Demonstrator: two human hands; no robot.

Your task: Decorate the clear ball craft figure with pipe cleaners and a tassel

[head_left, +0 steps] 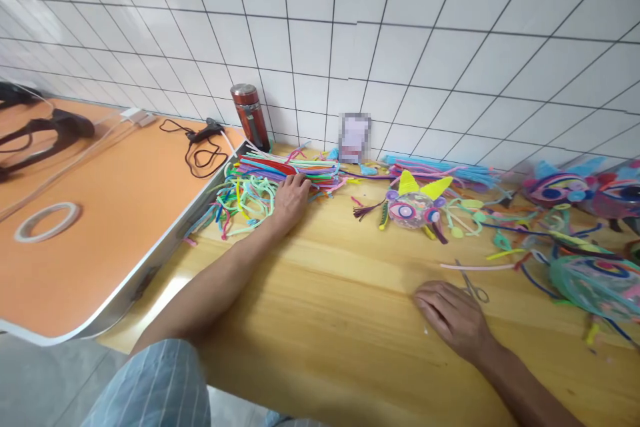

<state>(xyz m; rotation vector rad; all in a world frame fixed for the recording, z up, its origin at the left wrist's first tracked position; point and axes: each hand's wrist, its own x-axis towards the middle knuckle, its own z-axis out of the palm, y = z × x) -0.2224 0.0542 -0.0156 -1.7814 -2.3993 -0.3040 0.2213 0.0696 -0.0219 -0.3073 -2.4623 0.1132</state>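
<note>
My left hand point(290, 200) reaches far forward into a heap of coloured pipe cleaners point(260, 187) by the wall, its fingers curled down onto the strands. My right hand point(450, 317) rests palm down on the wooden table point(325, 307), fingers loosely together, holding nothing. Small scissors point(473, 283) lie just beyond its fingertips. A round decorated fish-like craft piece point(413, 207) with yellow fins sits between the two hands, nearer the wall.
A red flask point(250, 117) stands against the tiled wall. An orange table point(75, 213) to the left carries a tape roll point(47, 221), a black cable point(203, 147) and dark tools. More decorated craft pieces point(595, 280) and loose pipe cleaners crowd the right side.
</note>
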